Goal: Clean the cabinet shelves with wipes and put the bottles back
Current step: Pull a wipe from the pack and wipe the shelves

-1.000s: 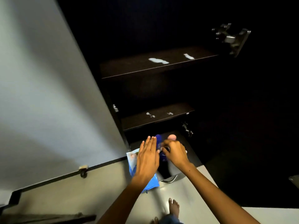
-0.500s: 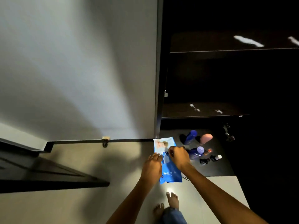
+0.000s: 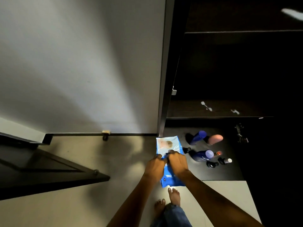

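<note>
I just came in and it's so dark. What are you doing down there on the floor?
Both hands, the left hand and the right hand, are on a blue pack of wipes beside the open cabinet, seemingly opening it. The bottles stand on the dark floor. The lower shelf still shows white smears.

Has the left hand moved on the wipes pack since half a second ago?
Yes. The left hand has slid up the wipes pack toward the right hand.
</note>
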